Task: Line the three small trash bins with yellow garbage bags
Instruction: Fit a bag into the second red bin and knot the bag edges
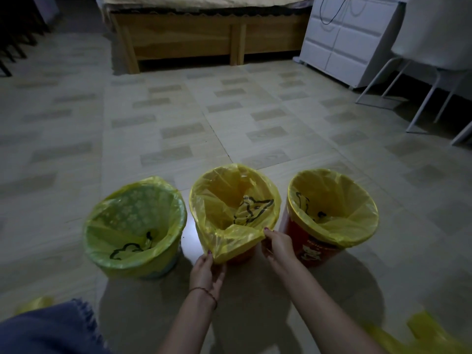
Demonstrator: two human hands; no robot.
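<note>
Three small bins stand in a row on the tiled floor. The left bin (163,270) holds a yellow bag (135,223) folded over its whole rim. The right, red bin (314,254) also has a yellow bag (334,208) over its rim. The middle bin (241,256) is mostly hidden by its yellow bag (229,200), whose near edge hangs down loosely in front. My left hand (207,272) pinches that hanging edge at its lower corner. My right hand (277,245) pinches the same edge at the near right of the rim.
A wooden bed frame (204,39) stands across the far side, a white cabinet (342,39) and a white chair (419,80) at the far right. Loose yellow bags lie at the bottom right (421,333) and bottom left (35,304). My jeans-clad knee (48,330) fills the bottom left corner.
</note>
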